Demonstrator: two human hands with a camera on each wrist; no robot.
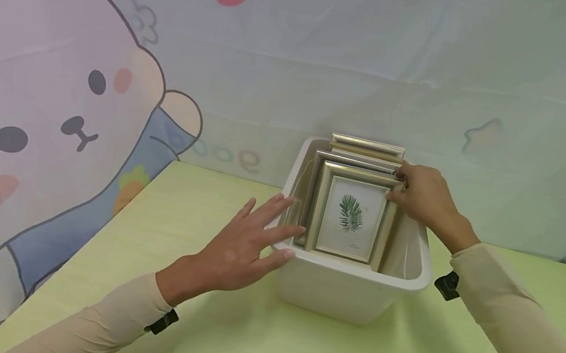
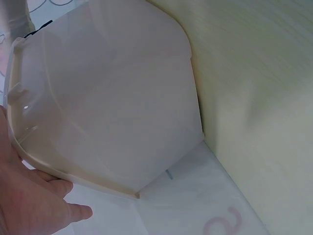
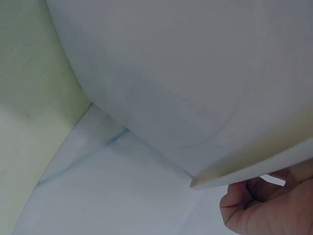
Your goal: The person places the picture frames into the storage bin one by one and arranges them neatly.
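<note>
A white plastic bin [image 1: 333,294] stands on the table with several picture frames upright inside it. The frontmost picture frame [image 1: 350,216] is pale gold and shows a green leaf print; behind it are a silver-edged frame [image 1: 355,161] and a taller one [image 1: 367,145] at the back. My right hand [image 1: 429,191] pinches the upper right corner of the front frame, and its fingers look curled above the rim in the right wrist view. With fingers spread, my left hand [image 1: 243,248] rests at the bin's left front rim. The bin's outer side [image 2: 117,98] fills much of the left wrist view.
The light green table [image 1: 232,343] extends around the bin. Close behind it hangs a pale cloth backdrop [image 1: 299,79] with a large cartoon animal [image 1: 43,99] at the left. Black straps [image 1: 162,321] show at both wrists.
</note>
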